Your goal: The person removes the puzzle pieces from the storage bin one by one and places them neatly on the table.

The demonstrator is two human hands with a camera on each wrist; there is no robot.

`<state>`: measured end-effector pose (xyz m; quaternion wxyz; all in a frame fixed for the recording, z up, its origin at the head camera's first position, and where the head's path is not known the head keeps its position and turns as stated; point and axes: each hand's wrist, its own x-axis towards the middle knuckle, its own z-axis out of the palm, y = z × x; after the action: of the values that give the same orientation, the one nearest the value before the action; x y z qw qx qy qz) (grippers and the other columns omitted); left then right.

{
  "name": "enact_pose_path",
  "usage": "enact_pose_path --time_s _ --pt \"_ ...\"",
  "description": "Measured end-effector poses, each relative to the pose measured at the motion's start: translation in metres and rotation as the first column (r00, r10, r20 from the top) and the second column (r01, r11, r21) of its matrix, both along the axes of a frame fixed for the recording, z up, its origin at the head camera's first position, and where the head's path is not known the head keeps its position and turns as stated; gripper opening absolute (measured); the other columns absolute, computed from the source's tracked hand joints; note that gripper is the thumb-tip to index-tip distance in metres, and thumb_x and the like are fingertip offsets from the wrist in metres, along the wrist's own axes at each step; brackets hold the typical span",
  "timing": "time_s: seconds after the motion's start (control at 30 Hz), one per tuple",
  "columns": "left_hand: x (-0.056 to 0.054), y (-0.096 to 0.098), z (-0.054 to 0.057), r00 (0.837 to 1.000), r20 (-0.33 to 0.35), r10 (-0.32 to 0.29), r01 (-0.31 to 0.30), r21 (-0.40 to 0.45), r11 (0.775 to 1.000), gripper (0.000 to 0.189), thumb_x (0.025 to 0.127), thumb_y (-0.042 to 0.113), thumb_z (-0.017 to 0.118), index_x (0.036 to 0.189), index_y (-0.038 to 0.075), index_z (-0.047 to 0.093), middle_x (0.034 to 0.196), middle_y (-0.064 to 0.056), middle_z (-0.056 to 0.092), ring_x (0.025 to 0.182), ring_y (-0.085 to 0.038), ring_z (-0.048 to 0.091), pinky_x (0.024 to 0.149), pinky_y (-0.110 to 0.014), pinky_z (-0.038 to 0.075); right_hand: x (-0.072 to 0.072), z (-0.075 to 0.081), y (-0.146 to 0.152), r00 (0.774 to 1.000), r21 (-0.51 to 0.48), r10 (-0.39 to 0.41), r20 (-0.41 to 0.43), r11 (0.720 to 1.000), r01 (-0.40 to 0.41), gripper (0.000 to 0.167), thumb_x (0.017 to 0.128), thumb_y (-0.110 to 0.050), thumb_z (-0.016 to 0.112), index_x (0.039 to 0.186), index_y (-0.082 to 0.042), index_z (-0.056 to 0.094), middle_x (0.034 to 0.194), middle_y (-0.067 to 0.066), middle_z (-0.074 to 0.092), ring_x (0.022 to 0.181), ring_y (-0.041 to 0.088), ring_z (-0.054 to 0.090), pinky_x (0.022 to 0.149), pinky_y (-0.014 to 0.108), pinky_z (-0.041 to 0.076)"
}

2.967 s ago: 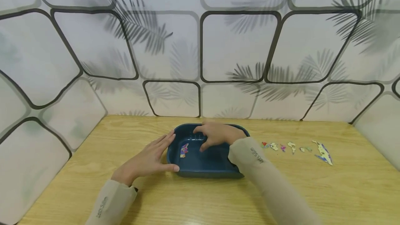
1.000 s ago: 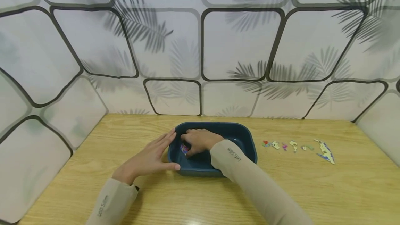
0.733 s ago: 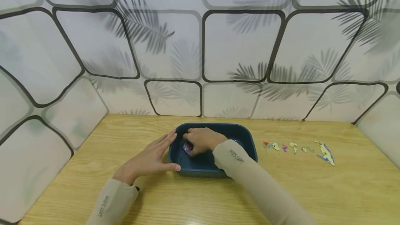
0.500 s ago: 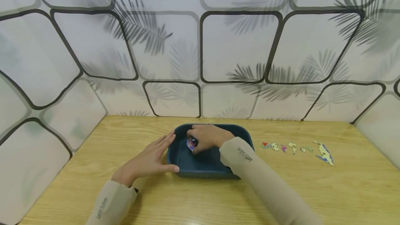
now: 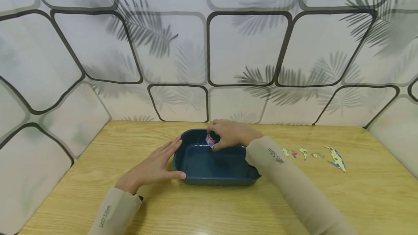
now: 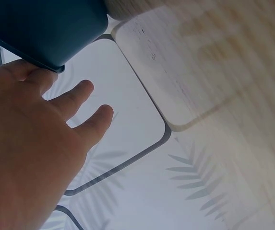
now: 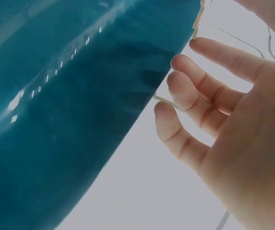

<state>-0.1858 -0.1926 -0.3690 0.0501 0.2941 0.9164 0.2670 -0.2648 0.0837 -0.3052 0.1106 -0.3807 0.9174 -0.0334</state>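
A dark blue rectangular bin [image 5: 215,181] sits on the wooden table. My left hand [image 5: 153,169] rests against its left side, fingers extended along the rim and thumb at the near left corner. The left wrist view shows those spread fingers touching the bin wall [image 6: 51,28]. Over the back part of the bin, my right hand [image 5: 230,133] pinches a small flat piece [image 5: 210,140], irregular in outline and printed pink, blue and white. In the right wrist view only a pale edge of it [image 7: 198,19] shows by the fingertip, and the bin's inside [image 7: 79,96] lies beside the fingers.
Several flat irregular cut-outs lie in a row on the table right of the bin, among them a pink one [image 5: 294,153] and a larger yellow and blue one [image 5: 337,159]. A patterned wall [image 5: 241,104] stands behind the table [image 5: 183,209].
My right hand reached to the piece at the left of the bin's floor, took hold of it, and has lifted it toward the back and right. The left hand has stayed at the rim.
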Motion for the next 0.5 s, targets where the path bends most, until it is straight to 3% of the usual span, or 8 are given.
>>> enact_pose_path --time_s 0.1,0.5 --pt "0.0 0.0 0.001 1.0 0.002 -0.002 0.002 -0.003 1.0 0.104 0.089 0.053 0.073 0.16 -0.003 0.02 0.168 -0.017 0.013 0.149 -0.047 0.017 0.111 -0.073 0.019 -0.001 0.003 0.008 1.0 0.002 -0.007 -0.01 1.0 0.007 0.049 0.091 -0.034 0.076 0.13 -0.009 0.061 0.11 0.007 0.057 0.103 0.025 0.058 0.09 0.042 0.05" --pt "-0.001 0.0 0.001 1.0 0.021 0.011 -0.01 -0.017 1.0 0.105 0.089 0.053 0.073 0.16 -0.002 0.019 0.169 -0.015 0.011 0.15 -0.046 0.014 0.112 -0.072 0.016 0.0 0.011 0.043 0.999 -0.026 -0.046 -0.004 0.999 0.046 0.05 0.091 -0.032 0.076 0.131 -0.005 0.061 0.113 0.009 0.057 0.104 0.027 0.059 0.09 0.046 0.051"
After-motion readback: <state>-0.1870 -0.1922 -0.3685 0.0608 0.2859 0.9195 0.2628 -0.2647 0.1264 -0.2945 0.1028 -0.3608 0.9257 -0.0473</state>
